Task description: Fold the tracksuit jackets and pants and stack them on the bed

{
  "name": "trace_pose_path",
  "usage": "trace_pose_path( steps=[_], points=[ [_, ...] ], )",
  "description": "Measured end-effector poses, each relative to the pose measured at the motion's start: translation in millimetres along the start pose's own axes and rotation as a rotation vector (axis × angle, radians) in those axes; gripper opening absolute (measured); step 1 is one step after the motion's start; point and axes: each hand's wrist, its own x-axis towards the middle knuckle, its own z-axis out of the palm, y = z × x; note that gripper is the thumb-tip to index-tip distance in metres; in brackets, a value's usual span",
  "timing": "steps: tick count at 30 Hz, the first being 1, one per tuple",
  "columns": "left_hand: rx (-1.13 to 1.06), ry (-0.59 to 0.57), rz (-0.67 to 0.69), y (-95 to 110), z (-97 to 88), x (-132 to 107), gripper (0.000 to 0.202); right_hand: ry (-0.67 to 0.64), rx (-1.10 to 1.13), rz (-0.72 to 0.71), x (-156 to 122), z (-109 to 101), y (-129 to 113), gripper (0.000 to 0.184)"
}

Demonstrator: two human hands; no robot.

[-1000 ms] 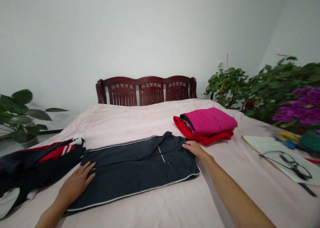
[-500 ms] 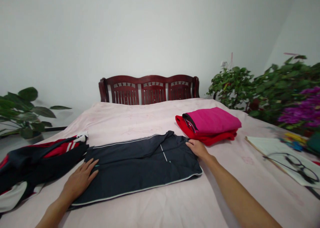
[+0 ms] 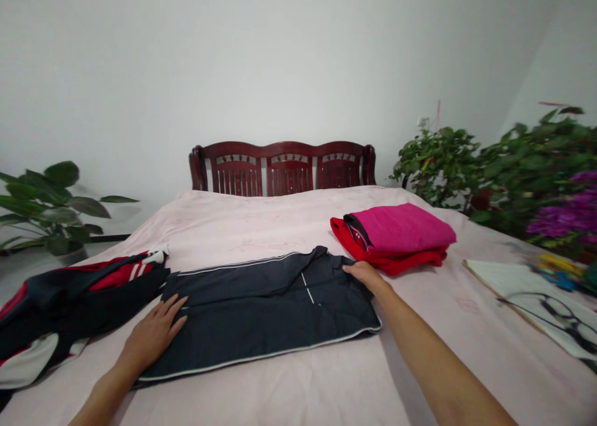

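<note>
Dark navy track pants (image 3: 261, 317) with white piping lie folded and flattened across the bed, their gathered end to the right. My left hand (image 3: 152, 336) rests flat on the left end of them, fingers stretched out. At the gathered right end, my right hand (image 3: 368, 277) grips the edge, thumb on top and the other fingers mostly hidden. To the left of my left hand, a rumpled navy, red and white garment (image 3: 88, 295) lies in a loose heap. Just beyond my right hand sits a folded stack with a magenta garment (image 3: 405, 227) over a red one (image 3: 389, 263).
The bed has a pale pink sheet (image 3: 237, 224). At right lie glasses (image 3: 555, 311) on a white pad (image 3: 497, 273). Potted plants stand at left (image 3: 60, 211) and right (image 3: 438, 162). A dark red wooden backrest (image 3: 286, 168) stands behind.
The view has shifted slightly, moving everything a little to the right in the picture. My right hand has slid slightly left along the pants' edge; my left hand stays on them.
</note>
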Motion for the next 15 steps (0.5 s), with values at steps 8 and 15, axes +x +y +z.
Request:
trace_pose_path(
  steps=[8, 15],
  points=[
    [-0.017, 0.004, 0.002, -0.9, -0.6, 0.3, 0.061, 0.052, -0.006, -0.134, -10.8, 7.8, -9.3, 0.025],
    [-0.006, -0.006, 0.007, 1.9, -2.8, -0.6, 0.060, 0.137, -0.366, 0.030, -23.4, -5.4, -15.6, 0.017]
  ],
)
